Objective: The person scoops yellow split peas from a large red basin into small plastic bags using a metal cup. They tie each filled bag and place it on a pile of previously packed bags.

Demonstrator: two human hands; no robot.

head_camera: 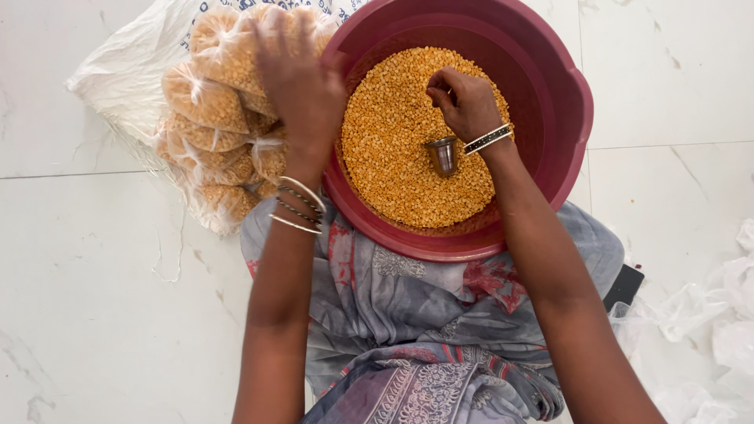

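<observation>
— Hands first: how many, and what is each doing?

— Two, both the same person's. The right hand [465, 100] is curled narrow over the yellow split lentils [393, 149], fingers bent in, just above one small steel cup [444, 155] that stands upright in the grain. Whether it touches the cup I cannot tell. The left hand [298, 78] is spread, palm down, resting on the heap of filled clear bags [212, 118].

— How many bags?

— At least seven packed ones show; the hand hides others. They lie on one white sack [118, 71], touching the tub's left side.

— And tubs?

— One round maroon tub [558, 94], against the person's lap, lentils covering its bottom.

— Anything on the wrists?

— Several thin metal bangles [298, 208] on the left, one beaded band [487, 139] on the right.

— Elsewhere?

— Crumpled empty plastic bags [715, 314] on the white tiled floor [94, 314] at the right, too bunched to count.
</observation>
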